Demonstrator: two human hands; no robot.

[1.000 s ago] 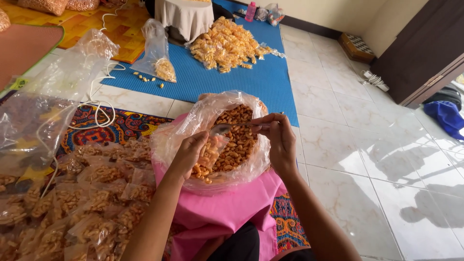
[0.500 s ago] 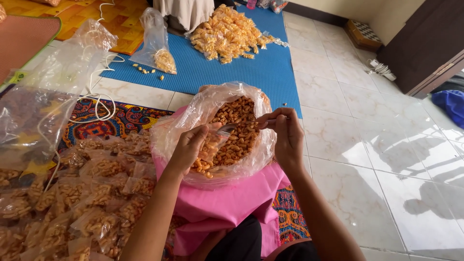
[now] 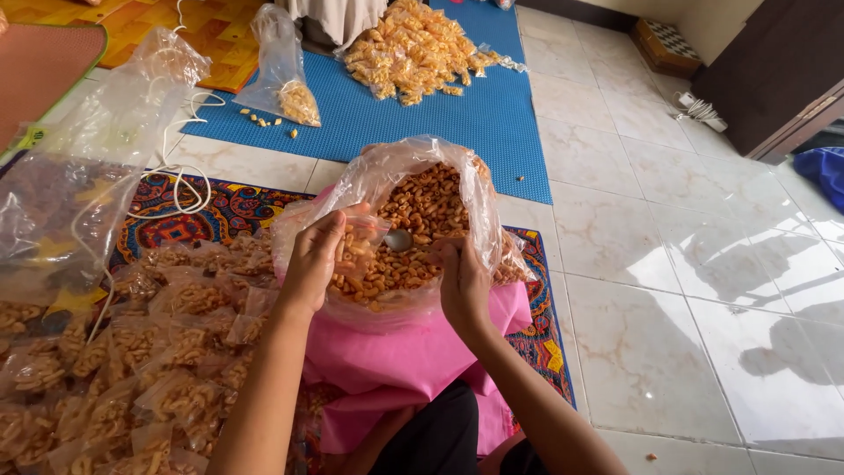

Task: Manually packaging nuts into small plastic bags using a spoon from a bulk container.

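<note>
Both forearms bare, reaching forward from lower frame, converging. Left hand (image 3: 315, 259) raised a little, back toward camera, fingers curled inward in a closed pinch grip. Right hand (image 3: 463, 280) just opposite, thumb up, fingers folded in a closed grip, wrist bent slightly inward

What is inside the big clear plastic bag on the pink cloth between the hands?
The big clear plastic bag holds small orange-brown snack pieces with a metal spoon among them. The pile hides the bag's bottom and the spoon's handle.
</note>
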